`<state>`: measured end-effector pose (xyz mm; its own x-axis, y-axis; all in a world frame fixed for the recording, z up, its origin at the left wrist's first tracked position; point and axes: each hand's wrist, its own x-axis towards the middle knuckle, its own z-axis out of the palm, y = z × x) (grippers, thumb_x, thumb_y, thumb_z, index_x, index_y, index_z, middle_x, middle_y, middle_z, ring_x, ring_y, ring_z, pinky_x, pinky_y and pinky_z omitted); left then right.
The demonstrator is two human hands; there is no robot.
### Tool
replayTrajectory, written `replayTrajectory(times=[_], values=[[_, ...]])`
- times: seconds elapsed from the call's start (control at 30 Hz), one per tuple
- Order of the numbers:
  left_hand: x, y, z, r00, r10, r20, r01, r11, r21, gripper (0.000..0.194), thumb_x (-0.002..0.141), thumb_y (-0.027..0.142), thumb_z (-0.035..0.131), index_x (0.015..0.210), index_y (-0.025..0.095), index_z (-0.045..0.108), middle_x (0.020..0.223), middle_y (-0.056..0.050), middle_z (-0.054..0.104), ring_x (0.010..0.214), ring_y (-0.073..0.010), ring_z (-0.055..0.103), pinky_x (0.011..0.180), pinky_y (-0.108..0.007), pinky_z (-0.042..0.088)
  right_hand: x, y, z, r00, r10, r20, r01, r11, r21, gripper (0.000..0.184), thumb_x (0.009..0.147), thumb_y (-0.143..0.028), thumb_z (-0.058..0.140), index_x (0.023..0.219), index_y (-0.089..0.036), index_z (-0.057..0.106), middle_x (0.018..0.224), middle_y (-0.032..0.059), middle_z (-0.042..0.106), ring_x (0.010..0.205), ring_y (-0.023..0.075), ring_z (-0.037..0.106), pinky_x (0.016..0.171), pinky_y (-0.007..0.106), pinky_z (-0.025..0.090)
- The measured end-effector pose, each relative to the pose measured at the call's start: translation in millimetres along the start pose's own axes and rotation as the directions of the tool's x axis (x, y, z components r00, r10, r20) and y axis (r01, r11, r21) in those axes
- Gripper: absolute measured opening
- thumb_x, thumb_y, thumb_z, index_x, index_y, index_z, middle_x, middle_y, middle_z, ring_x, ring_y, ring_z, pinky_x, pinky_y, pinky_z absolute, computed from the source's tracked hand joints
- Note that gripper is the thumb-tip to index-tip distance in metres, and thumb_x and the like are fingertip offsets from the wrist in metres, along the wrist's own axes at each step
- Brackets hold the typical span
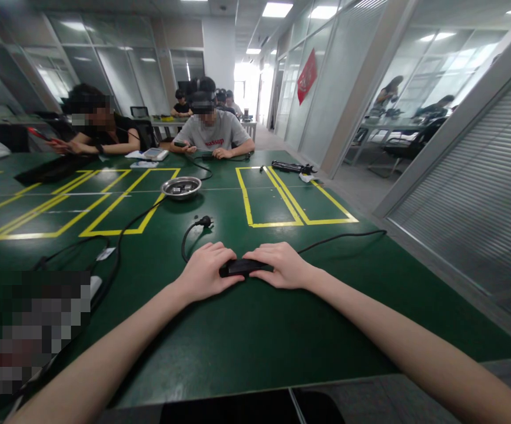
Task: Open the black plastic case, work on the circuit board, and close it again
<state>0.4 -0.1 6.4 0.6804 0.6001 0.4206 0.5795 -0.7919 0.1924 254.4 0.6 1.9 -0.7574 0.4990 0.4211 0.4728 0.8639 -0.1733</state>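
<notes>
Currently the half-closed left hand (pixel 206 268) and right hand (pixel 285 265) are grasping a black device (pixel 242 267) at my twelve o'clock. Toward its six o'clock, green table (pixel 255 341) is stretching to the near edge (pixel 238 393)

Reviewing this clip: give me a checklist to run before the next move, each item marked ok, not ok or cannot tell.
1. Two-handed grip: ok; the left hand and right hand hold the black block from either end.
2. Plug out of any socket: ok; it lies on the table beyond the left hand.
3. Right cord kept well inside the table: not ok; it runs out toward the right edge.
4. Bowl out of the hands' way: ok; it stands farther off.
5. Cord connections at the black block: cannot tell; the hands cover both ends.
</notes>
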Motion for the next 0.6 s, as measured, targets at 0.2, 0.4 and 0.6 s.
replayTrajectory(times=[0.2,0.4,0.6], values=[[-1.7,0.6,-1.2,1.000,-0.006,-0.030,0.007,1.000,0.013,0.026,0.094,0.044,0.072,0.098,0.018,0.074,0.085,-0.005,0.067,0.081,-0.0213,0.063,0.077,-0.034,0.048,0.7,0.7,0.0,1.000,0.006,-0.018,-0.006,1.000,-0.008,0.031,0.100,-0.038,0.061,0.123,-0.017,0.065,0.102,0.0084,0.077,0.089,0.0211,0.073,0.072,0.030,0.051],[-0.7,0.7,2.2,0.999,-0.032,-0.018,0.032,0.999,0.004,0.032,0.091,0.045,0.075,0.107,0.017,0.073,0.089,-0.006,0.071,0.082,-0.0229,0.065,0.078,-0.036,0.051,0.6,0.3,4.9,0.995,-0.009,-0.096,0.003,0.998,-0.061,0.030,0.106,-0.037,0.053,0.124,-0.017,0.066,0.101,0.0105,0.077,0.090,0.0222,0.071,0.076,0.033,0.054],[0.4,2.0,3.8,0.998,-0.060,0.030,0.061,0.998,-0.032,0.026,0.097,0.044,0.067,0.101,0.019,0.071,0.086,-0.005,0.071,0.082,-0.0233,0.066,0.079,-0.036,0.051,1.7,-2.1,0.9,0.998,-0.039,0.048,0.044,0.994,-0.099,0.054,0.101,-0.045,0.060,0.148,-0.021,0.051,0.125,0.0123,0.068,0.104,0.0234,0.070,0.076,0.031,0.056]])
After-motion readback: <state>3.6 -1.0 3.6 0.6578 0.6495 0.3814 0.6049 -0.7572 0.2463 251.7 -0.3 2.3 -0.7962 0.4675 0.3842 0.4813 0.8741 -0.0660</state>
